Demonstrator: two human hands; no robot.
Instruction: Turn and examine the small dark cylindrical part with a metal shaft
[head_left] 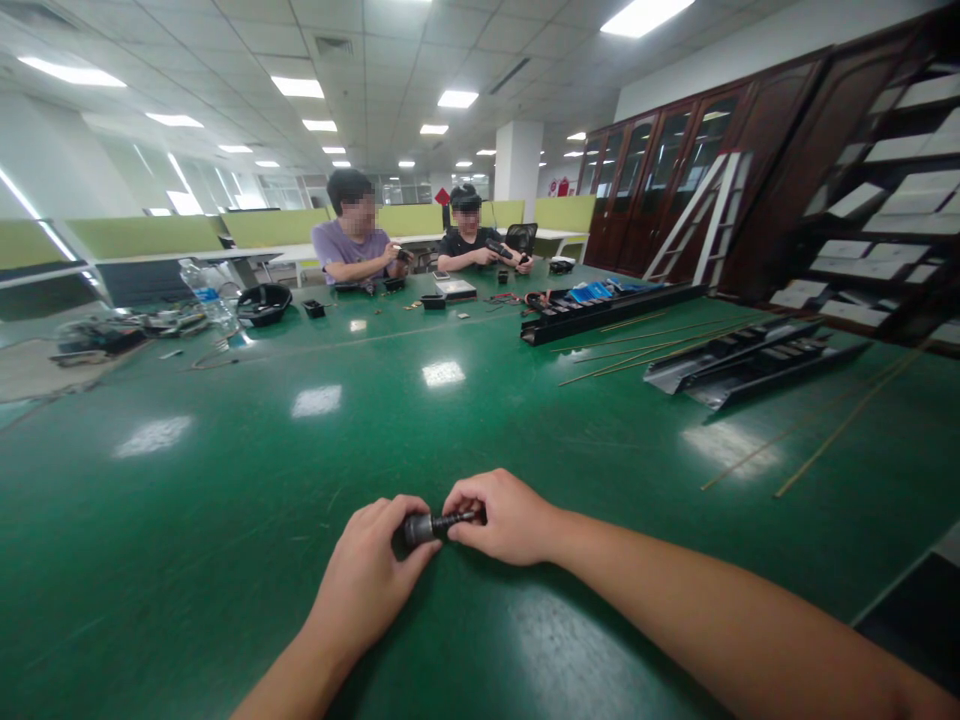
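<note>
Low in the middle of the head view, both hands meet at a dark metal part (421,529) just over the green table. It has a thick cylindrical body and a thinner ribbed shaft, and lies roughly level. My left hand (379,555) is closed round the thick body, thumb below and fingers above. Around the thin end, my right hand (504,515) is pinched with thumb and fingers. The tip of the shaft is partly hidden by those fingers. What exact kind of part it is cannot be made out.
The green table (225,480) stretches away ahead. Black metal channels (757,365) and thin rods (840,425) lie at right. A water bottle (206,295) and a black bowl-shaped item (264,303) stand at back left. Two people sit across, handling dark objects. A stepladder (716,220) stands beyond.
</note>
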